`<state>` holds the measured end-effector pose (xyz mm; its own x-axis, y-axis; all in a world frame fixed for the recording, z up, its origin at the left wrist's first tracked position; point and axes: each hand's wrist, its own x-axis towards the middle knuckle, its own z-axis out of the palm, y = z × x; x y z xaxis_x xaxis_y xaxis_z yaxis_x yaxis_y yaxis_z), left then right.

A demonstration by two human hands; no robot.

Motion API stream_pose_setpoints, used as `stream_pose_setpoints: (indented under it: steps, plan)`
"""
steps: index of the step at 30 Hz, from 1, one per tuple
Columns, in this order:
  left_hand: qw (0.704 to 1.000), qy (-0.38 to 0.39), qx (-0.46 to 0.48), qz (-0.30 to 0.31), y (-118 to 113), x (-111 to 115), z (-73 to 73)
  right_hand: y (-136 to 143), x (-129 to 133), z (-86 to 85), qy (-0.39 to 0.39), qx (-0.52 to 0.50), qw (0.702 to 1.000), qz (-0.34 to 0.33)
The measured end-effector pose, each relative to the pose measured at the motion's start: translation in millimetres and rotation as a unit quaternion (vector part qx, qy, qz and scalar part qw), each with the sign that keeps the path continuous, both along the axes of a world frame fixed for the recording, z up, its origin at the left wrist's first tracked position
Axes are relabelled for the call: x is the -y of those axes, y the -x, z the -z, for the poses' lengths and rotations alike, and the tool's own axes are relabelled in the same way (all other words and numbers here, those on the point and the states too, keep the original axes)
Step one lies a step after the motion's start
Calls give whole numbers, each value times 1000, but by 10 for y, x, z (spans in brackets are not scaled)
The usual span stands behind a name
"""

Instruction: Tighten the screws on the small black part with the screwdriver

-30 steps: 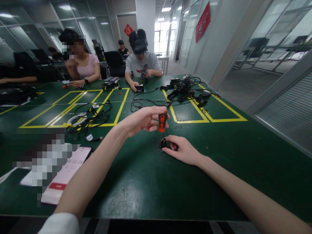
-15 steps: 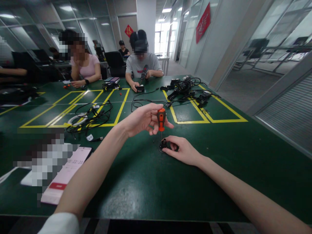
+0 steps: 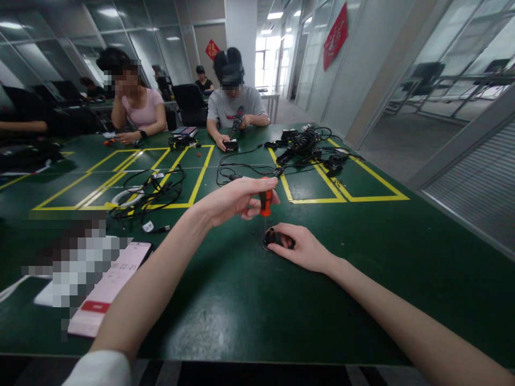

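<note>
My left hand (image 3: 245,199) is closed round the handle of an orange and black screwdriver (image 3: 266,207), its thumb lying across the top. The screwdriver stands nearly upright, its thin shaft pointing down to a small round black part (image 3: 269,239) on the table; the tip itself is too small to make out. My right hand (image 3: 300,244) pinches that part from the right with thumb and fingers. A tiny dark speck, perhaps a screw (image 3: 253,233), lies just left of the part.
Black cables (image 3: 161,193) lie coiled at left, and a bigger cable heap (image 3: 303,147) sits at the far right. A pink-screened phone (image 3: 116,284) rests by my left forearm. Across the green table (image 3: 322,321), one person (image 3: 237,107) holds a power driver; another person (image 3: 145,110) sits further left.
My left thumb has moved right across the screwdriver's top, and the fingers have curled in round the handle. My right hand and the black part stay put. The person at left has raised a hand.
</note>
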<state>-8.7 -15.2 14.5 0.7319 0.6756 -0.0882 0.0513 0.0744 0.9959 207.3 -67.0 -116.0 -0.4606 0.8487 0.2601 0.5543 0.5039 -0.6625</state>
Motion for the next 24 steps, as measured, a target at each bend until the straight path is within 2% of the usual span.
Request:
stream_pose_setpoints:
  steps: [6,14,21,24]
  plan:
    - [999,46,22,10,-2,-40,16,0,7,-19,3,1,1000,-1]
    - [999,32,15,5,-1,1,-19,9,5,-7,0,0,1000,5]
    - [1000,2,9,12,10,-10,27,2,8,-24,0,1,1000,1]
    - [999,18,21,26,13,-34,33,2,6,-17,-1,0,1000,2]
